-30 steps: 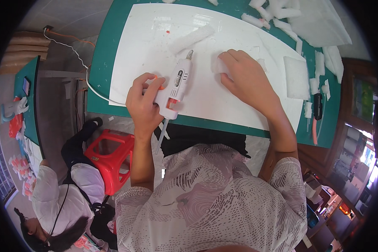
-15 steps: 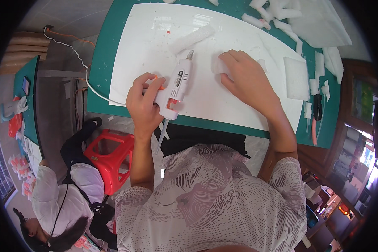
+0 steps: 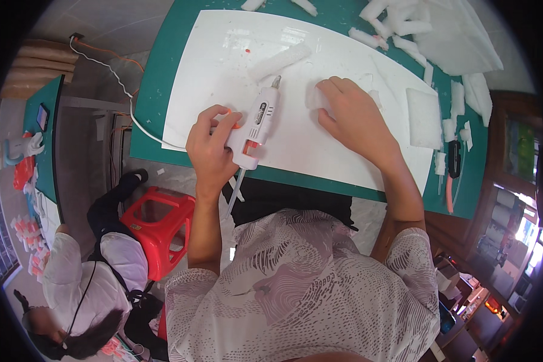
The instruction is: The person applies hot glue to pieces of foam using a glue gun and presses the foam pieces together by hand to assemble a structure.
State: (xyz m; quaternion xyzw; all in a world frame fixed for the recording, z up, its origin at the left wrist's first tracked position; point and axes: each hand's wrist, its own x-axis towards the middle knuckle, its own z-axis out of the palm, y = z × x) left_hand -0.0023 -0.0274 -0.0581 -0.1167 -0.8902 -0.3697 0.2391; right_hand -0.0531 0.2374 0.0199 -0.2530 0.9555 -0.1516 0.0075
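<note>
My left hand (image 3: 211, 145) is wrapped round the handle of a white hot glue gun (image 3: 258, 130), with orange at its trigger. The gun lies over a white board (image 3: 193, 78), its metal nozzle pointing away from me and a clear glue stick (image 3: 236, 192) sticking out of its rear. Further right, my right hand (image 3: 356, 117) is closed on a small translucent white foam piece (image 3: 315, 98) that shows at its fingertips; the rest is hidden. Beyond the nozzle, a long white foam strip (image 3: 280, 61) rests on the board.
Green mat (image 3: 148, 130) surrounds the board. A square foam sheet (image 3: 424, 119) and a black-handled tool (image 3: 455, 158) lie at right, foam scraps (image 3: 398, 21) at the back. The gun's white cord (image 3: 148, 133) runs left. A red stool (image 3: 157, 223) and a seated person (image 3: 96, 283) are at lower left.
The whole view has shifted slightly. Both hands keep nearly the same pose and place over the board, the glue gun and the foam piece still in them.
</note>
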